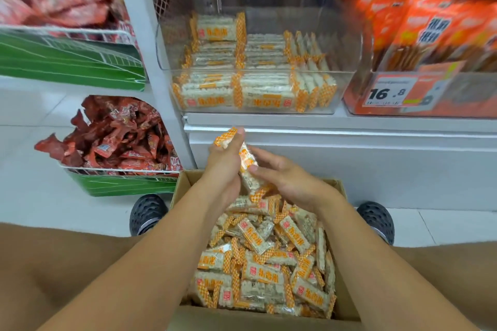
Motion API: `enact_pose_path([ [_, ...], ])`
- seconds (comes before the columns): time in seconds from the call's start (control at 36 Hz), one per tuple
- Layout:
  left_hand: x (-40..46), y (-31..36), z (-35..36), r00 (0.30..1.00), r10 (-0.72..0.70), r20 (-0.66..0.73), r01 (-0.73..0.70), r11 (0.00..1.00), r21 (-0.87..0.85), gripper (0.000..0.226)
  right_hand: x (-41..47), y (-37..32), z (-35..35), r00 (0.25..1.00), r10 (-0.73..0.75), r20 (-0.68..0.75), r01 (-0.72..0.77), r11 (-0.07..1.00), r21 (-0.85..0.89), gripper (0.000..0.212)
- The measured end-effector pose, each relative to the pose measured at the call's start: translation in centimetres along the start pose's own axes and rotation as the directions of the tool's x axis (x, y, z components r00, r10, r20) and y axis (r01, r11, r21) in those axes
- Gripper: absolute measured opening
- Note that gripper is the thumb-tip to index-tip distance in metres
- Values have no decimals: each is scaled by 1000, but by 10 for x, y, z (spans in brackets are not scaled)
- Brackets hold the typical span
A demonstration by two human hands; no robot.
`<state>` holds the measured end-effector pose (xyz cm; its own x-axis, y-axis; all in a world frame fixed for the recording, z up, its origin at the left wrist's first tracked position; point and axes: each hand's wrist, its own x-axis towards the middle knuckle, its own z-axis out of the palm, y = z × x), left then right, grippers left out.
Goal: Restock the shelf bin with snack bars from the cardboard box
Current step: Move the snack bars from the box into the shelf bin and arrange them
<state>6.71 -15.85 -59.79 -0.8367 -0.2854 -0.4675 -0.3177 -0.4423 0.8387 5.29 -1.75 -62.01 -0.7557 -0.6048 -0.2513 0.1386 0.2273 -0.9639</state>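
Nearest: open brown cardboard box between the knees, loosely heaped with orange-and-white checkered-wrapper snack bars lying at every angle.

Above the box's far end, both hands work one small bunch of bars. Left hand is curled round it, with one wrapper end sticking out past the fingertips at the top. Right hand has fingers closed against the other side of the bunch, thumb on the lower wrappers. Exact count in the bunch: cannot tell.

Beyond that, on the white shelf ledge: clear plastic shelf bin, part filled with the same bars in neat flat rows, with room left toward the back right.

Risks, my read:
- Bunch is uneven and the wrappers look slick. The protruding top bar could slip out during the lift and drop back into the box or onto the floor.
- The bin's front wall is high. A low approach would knock bars off the bunch.
- Dropping them in would upset the tidy rows, and the bars look brittle, so squeezing harder to compensate could crack them.
- Blurry orange packs sit just beside the bin on the right, so a wide elbow could nudge them.
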Motion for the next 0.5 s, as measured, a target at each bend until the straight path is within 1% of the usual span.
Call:
enact_pose_path([
  [0.03,0,12,4,1000,28,15,-27,999,-25,66,3,-10,0,997,-70,-13,70,997,-23,61],
  [0.08,-6,40,10,988,102,114,-93,992,-87,104,6,-34,1,972,-230,-46,228,972,-48,59],
  [0.11,-12,57,14,976,144,162,-133,988,-79,114,5,-49,2,953,-295,-70,292,955,-56,59],
  [0.14,-18,73,18,960,182,214,-174,983,-58,112,5,-64,1,935,-342,-95,339,940,-47,59],
  [0.17,-22,89,20,938,218,269,-222,975,-13,103,3,-81,-2,917,-382,-115,380,924,-40,58],
  [0.22,-26,123,23,880,283,381,-336,938,80,69,0,-116,-11,871,-463,-163,466,884,-19,52],
  [0.25,-28,141,23,861,315,398,-392,912,125,56,-2,-133,-17,853,-489,-180,498,867,2,49],
  [0.28,-25,158,19,857,356,372,-448,872,198,48,-3,-150,-23,836,-515,-187,524,852,-1,46],
  [0.31,-20,174,14,855,397,333,-499,805,321,44,1,-165,-30,825,-533,-186,538,842,-29,43],
  [0.33,-13,185,8,840,436,321,-542,689,481,40,7,-179,-39,822,-541,-180,532,841,-98,41],
  [0.36,-8,192,1,813,472,341,-570,526,631,33,19,-191,-49,832,-525,-177,495,848,-188,40],
  [0.39,-3,194,-7,765,509,394,-592,317,741,24,33,-201,-58,850,-498,-168,440,849,-292,40],
  [0.42,2,195,-13,709,531,464,-589,85,804,22,49,-209,-66,870,-467,-155,380,838,-393,44],
  [0.44,8,194,-17,651,530,543,-579,-116,807,23,67,-215,-74,891,-432,-137,322,815,-481,50],
  [0.47,12,192,-18,624,498,601,-558,-255,790,26,85,-218,-80,913,-390,-123,259,783,-566,55],
  [0.5,19,191,-18,636,450,627,-533,-332,778,31,102,-220,-85,931,-348,-106,199,730,-654,58],
])
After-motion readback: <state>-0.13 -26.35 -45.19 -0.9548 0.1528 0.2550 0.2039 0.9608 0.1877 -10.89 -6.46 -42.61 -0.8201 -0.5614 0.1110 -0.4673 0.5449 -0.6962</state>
